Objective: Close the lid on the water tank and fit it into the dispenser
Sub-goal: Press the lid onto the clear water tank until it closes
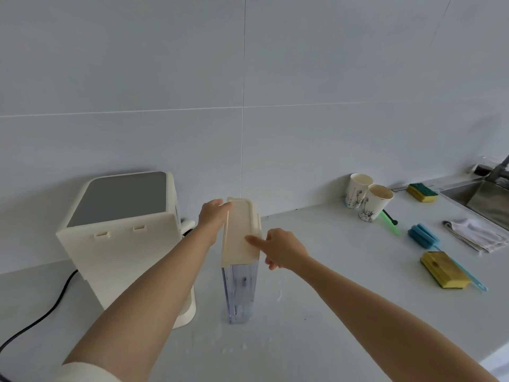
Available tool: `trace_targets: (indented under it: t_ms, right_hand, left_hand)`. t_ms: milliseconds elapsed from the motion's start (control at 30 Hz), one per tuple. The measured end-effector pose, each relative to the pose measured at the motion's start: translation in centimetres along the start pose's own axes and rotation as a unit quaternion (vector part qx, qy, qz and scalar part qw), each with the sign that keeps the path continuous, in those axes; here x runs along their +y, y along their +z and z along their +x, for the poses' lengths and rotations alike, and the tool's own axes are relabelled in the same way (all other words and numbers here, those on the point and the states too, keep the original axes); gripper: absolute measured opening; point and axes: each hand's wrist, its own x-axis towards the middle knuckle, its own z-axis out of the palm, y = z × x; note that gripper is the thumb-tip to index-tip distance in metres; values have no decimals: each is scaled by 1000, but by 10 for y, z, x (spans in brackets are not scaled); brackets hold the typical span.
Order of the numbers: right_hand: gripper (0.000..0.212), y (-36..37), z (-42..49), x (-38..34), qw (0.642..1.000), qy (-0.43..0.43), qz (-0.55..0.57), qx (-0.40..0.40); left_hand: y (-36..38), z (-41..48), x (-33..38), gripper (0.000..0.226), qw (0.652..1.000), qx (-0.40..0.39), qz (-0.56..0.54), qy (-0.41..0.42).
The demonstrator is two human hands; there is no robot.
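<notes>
A tall clear water tank [239, 292] stands upright on the white counter, right of the cream dispenser [121, 232]. Its cream lid [239, 232] lies on top of the tank, seeming slightly raised along its left side. My left hand [212, 216] holds the lid's far left edge. My right hand [281, 248] is at the lid's right side, index finger stretched out onto the lid's top, the other fingers curled. The dispenser's back faces me, with two small slots near its top.
A black cable [41, 315] runs from the dispenser to the left. Two paper cups [367, 199], sponges [444, 270], a blue brush [424, 234] and a folded cloth [476, 234] lie at the right, before a steel sink [479, 199]. Water drops spot the counter near the tank.
</notes>
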Motion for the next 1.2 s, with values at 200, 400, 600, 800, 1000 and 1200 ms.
trace_targets:
  t_ms: [200, 400, 600, 800, 1000, 1200]
  right_hand:
    - [61, -29, 21, -9, 996, -61, 70, -17]
    - [54, -21, 59, -41, 983, -151, 7, -102]
    - [47, -19, 77, -41, 975, -163, -92, -116]
    - [45, -25, 74, -43, 969, -190, -116, -107]
    - [42, -21, 86, -41, 965, -182, -166, -90]
    - [41, -23, 85, -38, 971, -164, -157, -80]
  left_hand:
    - [-9, -47, 3, 66, 999, 1, 53, 10]
    - [-7, -77, -18, 87, 998, 14, 47, -30]
    - [17, -84, -38, 86, 993, 17, 112, -12]
    - [22, -79, -39, 80, 984, 36, 173, 11]
    - [22, -73, -40, 79, 978, 42, 203, 16]
    - [14, -69, -37, 77, 977, 24, 212, 25]
